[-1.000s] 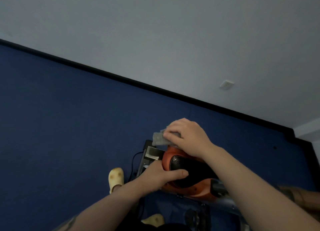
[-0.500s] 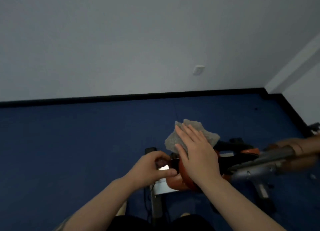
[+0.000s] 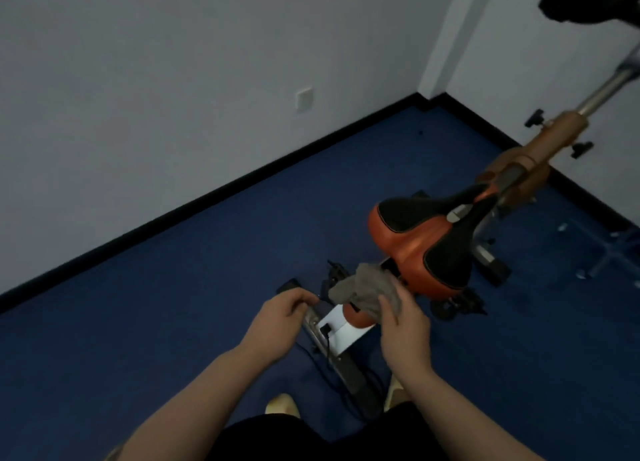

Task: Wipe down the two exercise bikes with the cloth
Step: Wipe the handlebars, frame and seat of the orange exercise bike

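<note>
Shifted down off the saddle top since half a second back: right hand [image 3: 403,325] now holding the grey cloth [image 3: 363,289] bunched under thumb and fingers, low behind the orange and black saddle [image 3: 420,246]. Left hand [image 3: 282,313] loosely curled just beside the rear base bar [image 3: 341,360], gripping nothing visible. Further out, orange frame [image 3: 519,169] running toward the corner. Risk as judged: cloth snagging on the black knobs and cable nearby, or slipping free to the blue carpet [image 3: 173,304].
</note>
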The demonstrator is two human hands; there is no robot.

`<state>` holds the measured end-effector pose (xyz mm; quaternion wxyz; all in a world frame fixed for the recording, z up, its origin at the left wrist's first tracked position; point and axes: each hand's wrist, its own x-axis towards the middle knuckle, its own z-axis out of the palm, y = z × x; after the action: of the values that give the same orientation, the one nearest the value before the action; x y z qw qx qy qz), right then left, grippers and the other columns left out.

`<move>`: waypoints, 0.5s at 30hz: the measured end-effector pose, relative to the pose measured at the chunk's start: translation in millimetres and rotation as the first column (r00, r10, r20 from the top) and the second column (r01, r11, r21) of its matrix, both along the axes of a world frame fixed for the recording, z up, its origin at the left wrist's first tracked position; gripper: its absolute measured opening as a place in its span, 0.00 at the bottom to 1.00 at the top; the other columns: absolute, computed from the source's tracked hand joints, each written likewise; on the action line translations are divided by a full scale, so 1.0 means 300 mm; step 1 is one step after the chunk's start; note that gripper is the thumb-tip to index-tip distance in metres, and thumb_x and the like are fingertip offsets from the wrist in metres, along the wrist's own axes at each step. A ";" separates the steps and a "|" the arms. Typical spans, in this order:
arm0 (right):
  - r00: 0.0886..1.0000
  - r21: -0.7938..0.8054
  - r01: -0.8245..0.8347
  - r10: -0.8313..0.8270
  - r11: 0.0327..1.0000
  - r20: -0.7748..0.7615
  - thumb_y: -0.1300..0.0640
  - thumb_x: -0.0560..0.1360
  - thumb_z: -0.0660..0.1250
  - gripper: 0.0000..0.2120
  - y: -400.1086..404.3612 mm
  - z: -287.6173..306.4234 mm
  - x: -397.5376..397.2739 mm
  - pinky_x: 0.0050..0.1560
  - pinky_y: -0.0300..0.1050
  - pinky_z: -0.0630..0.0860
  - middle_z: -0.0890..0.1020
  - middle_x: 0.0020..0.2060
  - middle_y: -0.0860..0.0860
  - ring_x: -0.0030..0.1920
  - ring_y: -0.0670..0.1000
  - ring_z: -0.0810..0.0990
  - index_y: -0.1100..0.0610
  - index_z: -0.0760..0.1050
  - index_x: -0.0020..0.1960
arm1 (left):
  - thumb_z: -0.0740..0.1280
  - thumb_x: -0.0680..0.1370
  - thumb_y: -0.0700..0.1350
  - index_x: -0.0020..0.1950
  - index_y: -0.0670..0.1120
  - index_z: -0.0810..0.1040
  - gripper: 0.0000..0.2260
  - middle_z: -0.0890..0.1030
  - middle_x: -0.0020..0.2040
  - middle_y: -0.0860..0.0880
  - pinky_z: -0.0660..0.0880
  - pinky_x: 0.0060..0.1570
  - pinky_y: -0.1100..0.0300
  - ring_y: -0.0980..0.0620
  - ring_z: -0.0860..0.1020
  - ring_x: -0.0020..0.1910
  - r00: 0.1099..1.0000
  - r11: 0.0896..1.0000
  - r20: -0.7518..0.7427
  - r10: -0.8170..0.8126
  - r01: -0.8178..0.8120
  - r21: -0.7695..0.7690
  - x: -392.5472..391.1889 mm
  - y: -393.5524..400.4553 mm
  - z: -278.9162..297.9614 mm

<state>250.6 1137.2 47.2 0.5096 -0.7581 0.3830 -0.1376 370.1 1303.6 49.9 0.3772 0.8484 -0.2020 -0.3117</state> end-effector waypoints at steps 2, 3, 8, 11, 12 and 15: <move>0.949 0.010 0.315 -0.316 0.949 0.025 0.59 0.81 0.61 0.15 0.019 -0.023 0.006 0.56 0.35 0.69 0.79 0.61 0.52 0.61 0.52 0.77 0.56 0.74 0.67 | 0.59 0.82 0.41 0.55 0.54 0.79 0.11 0.81 0.53 0.55 0.71 0.47 0.73 0.59 0.78 0.51 0.998 0.999 -0.015 -0.054 0.054 -0.006 -0.003 -0.016 -0.006; 0.896 0.023 0.440 -0.441 0.898 0.049 0.60 0.81 0.62 0.14 0.031 -0.030 0.020 0.54 0.31 0.68 0.80 0.59 0.52 0.60 0.53 0.78 0.57 0.75 0.66 | 0.59 0.82 0.41 0.55 0.54 0.79 0.11 0.81 0.53 0.55 0.72 0.47 0.74 0.59 0.78 0.51 0.997 0.997 -0.021 -0.075 0.075 -0.014 -0.006 -0.028 -0.008; 0.975 -0.283 0.220 -0.199 0.934 0.101 0.60 0.82 0.58 0.19 0.123 -0.049 0.083 0.68 0.28 0.59 0.69 0.69 0.44 0.71 0.44 0.65 0.51 0.68 0.73 | 0.60 0.82 0.40 0.55 0.52 0.79 0.11 0.83 0.51 0.49 0.75 0.51 0.58 0.49 0.80 0.51 0.992 0.993 -0.075 -0.100 0.095 -0.064 -0.029 -0.080 -0.013; 0.972 -0.443 -0.207 0.131 0.872 -0.195 0.50 0.84 0.49 0.23 0.113 -0.107 0.078 0.77 0.51 0.49 0.53 0.78 0.48 0.78 0.46 0.47 0.53 0.58 0.78 | 0.60 0.82 0.38 0.56 0.49 0.80 0.11 0.83 0.50 0.48 0.76 0.51 0.55 0.46 0.80 0.50 0.990 0.991 -0.066 -0.123 0.118 -0.071 -0.031 -0.090 -0.020; 0.960 -0.459 -0.250 0.159 0.852 -0.228 0.48 0.84 0.46 0.24 0.083 -0.117 0.067 0.77 0.53 0.49 0.53 0.78 0.48 0.78 0.47 0.47 0.53 0.57 0.78 | 0.60 0.82 0.38 0.56 0.49 0.80 0.11 0.83 0.50 0.48 0.76 0.51 0.55 0.47 0.80 0.50 0.990 0.991 -0.074 -0.119 0.114 -0.067 -0.030 -0.088 -0.023; 0.934 -0.476 -0.321 0.189 0.819 -0.303 0.49 0.83 0.44 0.24 -0.024 -0.116 0.056 0.76 0.51 0.52 0.60 0.77 0.51 0.78 0.52 0.55 0.51 0.60 0.77 | 0.59 0.81 0.38 0.56 0.49 0.80 0.12 0.83 0.52 0.50 0.75 0.52 0.57 0.49 0.80 0.51 0.992 0.994 -0.078 -0.096 0.092 -0.056 -0.023 -0.082 -0.032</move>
<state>267.3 1129.8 12.3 0.2500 -0.9225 0.2851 -0.0721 363.3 1278.9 40.5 0.3921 0.8144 -0.2344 -0.3579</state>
